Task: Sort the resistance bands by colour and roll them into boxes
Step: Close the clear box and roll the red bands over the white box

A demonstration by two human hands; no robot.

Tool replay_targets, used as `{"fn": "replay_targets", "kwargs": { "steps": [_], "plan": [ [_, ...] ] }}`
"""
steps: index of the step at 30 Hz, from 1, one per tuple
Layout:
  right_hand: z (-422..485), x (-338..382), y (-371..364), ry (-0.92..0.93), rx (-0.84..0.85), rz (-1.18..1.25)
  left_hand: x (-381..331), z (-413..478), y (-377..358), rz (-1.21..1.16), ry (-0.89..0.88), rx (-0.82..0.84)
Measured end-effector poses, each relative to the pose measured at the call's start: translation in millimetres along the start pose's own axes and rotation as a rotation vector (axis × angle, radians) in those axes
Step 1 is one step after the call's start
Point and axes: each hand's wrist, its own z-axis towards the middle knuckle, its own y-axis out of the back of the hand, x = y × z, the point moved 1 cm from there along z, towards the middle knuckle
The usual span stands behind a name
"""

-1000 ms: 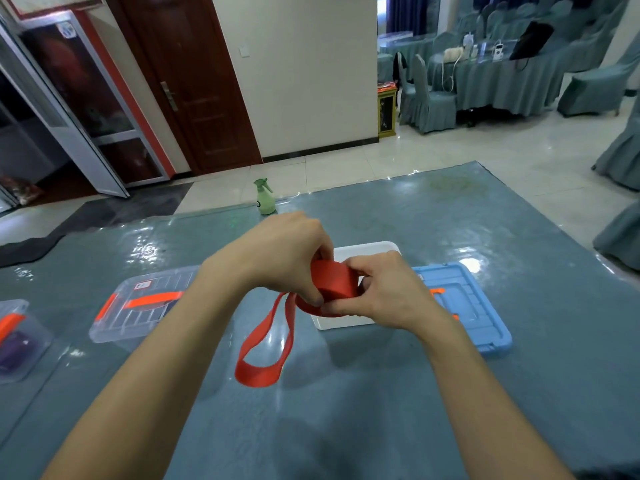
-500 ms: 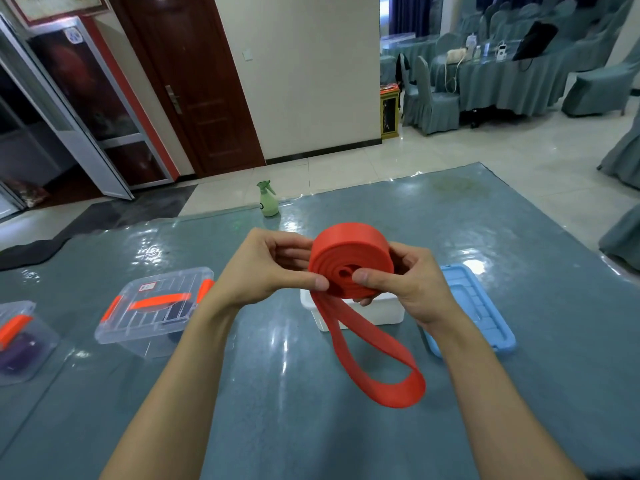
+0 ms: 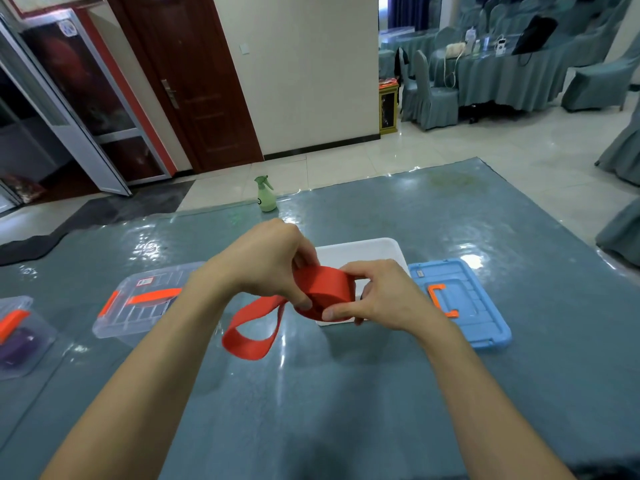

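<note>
Head view puts the red band [image 3: 325, 289] above the tabletop [image 3: 346, 403], just in front of the open white box [image 3: 363, 252], with my left hand [image 3: 266, 263] and right hand [image 3: 379, 301] both curled round its coil. Each grip is narrow, pinching the roll. Most of the band is wound and 1 loose loop [image 3: 249, 336] hangs to the left, so I judge this roll nearly finished but not yet boxed. The blue lid [image 3: 460, 306] lies beside the white box. 2 clear boxes sit further left: the closed clear box [image 3: 145, 306] with orange latches, and a far-left box [image 3: 20, 337] holding something purple. I judge purple sorted and red left to pack.
</note>
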Motion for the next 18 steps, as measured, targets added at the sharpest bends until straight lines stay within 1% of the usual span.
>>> {"fn": "replay_targets", "kwargs": {
  "steps": [3, 5, 7, 9, 13, 16, 18],
  "plan": [
    [5.4, 2.6, -9.0, 0.037, 0.001, -0.062, -4.0, 2.0, 1.6, 0.102, -0.037, 0.016],
    [6.3, 0.8, -11.5, 0.044, -0.034, 0.006, 0.0, 2.2, 1.4, 0.088, -0.048, 0.005],
    [5.3, -2.3, -9.9, 0.030, -0.056, 0.157, 11.5, -1.0, 1.0, -0.111, -0.021, -0.002],
    [4.8, -3.5, -4.8, 0.005, -0.083, 0.288, 26.7, -5.6, -2.7, -0.396, -0.011, -0.016],
    [7.0, -2.5, 8.7, 0.045, -0.160, 0.509, 42.5, -11.7, -22.6, -0.844, -0.008, -0.137],
    [7.1, -2.1, 11.7, 0.097, -0.189, 0.631, 37.9, -8.2, -35.3, -1.082, -0.003, -0.213],
    [7.4, -4.8, 10.4, 0.101, -0.190, 0.671, 33.7, -4.5, -36.9, -1.125, 0.007, -0.253]
  ]
}}
